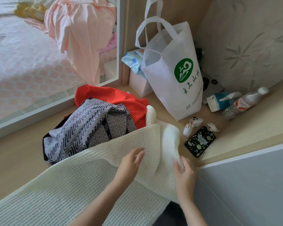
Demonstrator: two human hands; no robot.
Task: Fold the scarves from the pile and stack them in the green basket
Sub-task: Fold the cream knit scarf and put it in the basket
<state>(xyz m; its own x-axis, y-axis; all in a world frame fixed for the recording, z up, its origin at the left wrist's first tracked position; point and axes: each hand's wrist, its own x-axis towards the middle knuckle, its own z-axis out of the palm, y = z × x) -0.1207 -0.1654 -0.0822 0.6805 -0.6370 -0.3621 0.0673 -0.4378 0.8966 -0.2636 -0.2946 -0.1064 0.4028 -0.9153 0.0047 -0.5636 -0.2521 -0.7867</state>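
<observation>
A long cream knitted scarf (69,185) stretches from the lower left across the wooden surface to the middle. My left hand (131,162) lies on its upper fold with the fingers relaxed and spread. My right hand (182,170) pinches the scarf's folded right end, which stands up in a soft hump. Behind the scarf lies the pile: a black-and-white chevron scarf (88,128) on top of a red-orange one (121,101). No green basket is in view.
A white tote bag (171,75) with a green logo stands behind the pile. To its right lie a tissue pack (219,100), a plastic bottle (242,105), a small white bottle (190,126) and a black phone (200,141). A mirror (47,54) stands at the left.
</observation>
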